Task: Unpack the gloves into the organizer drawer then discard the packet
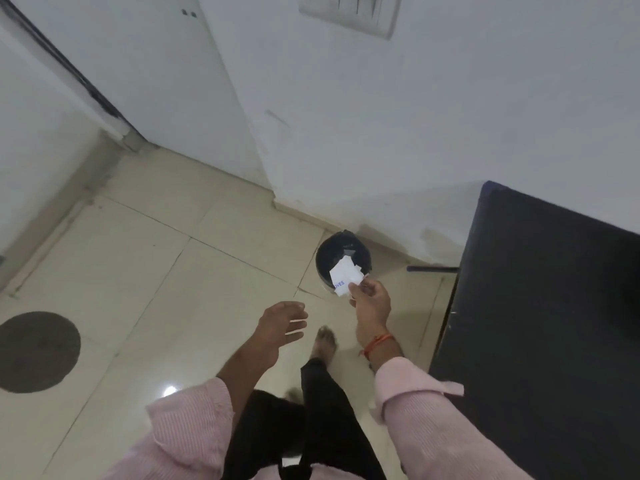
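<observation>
My right hand [370, 299] pinches a white glove packet [343, 277] with blue lettering and holds it out over the near rim of a small black bin [332, 249] on the floor by the wall. The packet looks torn and crumpled. To the left of it, my left hand [282, 322] hovers lower with fingers spread and nothing in it. No gloves and no organizer drawer are in view.
A dark table [540, 306] fills the right side, close to my right arm. White walls meet in a corner behind the bin. A dark round floor cover [36, 351] lies at the left on the beige tiles. My bare foot [323, 342] stands just short of the bin.
</observation>
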